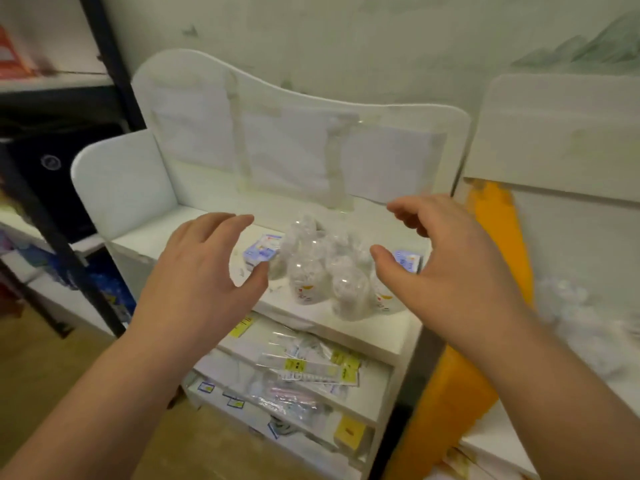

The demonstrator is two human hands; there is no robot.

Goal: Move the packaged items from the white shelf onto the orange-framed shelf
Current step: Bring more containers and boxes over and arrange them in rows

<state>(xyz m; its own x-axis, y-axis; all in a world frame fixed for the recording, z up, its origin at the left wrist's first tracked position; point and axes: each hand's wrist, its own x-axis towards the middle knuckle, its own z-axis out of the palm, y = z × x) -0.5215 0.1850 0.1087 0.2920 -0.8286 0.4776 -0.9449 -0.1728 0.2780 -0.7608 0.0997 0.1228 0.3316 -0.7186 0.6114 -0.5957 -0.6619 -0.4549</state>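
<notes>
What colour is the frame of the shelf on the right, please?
Orange; the frame shows best in the head view, just right of the white shelf.

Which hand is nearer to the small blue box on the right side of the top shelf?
Right. The right hand partly covers the blue box, thumb beside it. The left hand is across the pile of bottles, far from it.

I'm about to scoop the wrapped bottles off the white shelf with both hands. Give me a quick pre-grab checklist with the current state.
1. Left hand empty, fingers spread: ok.
2. Right hand empty, open: ok.
3. Hands flank the wrapped bottles: ok.
4. Bottles bunched together on the white shelf: ok.
5. Small blue-printed boxes beside the bunch could get swept along: not ok.
6. Free room on the orange-framed shelf: cannot tell.
</notes>
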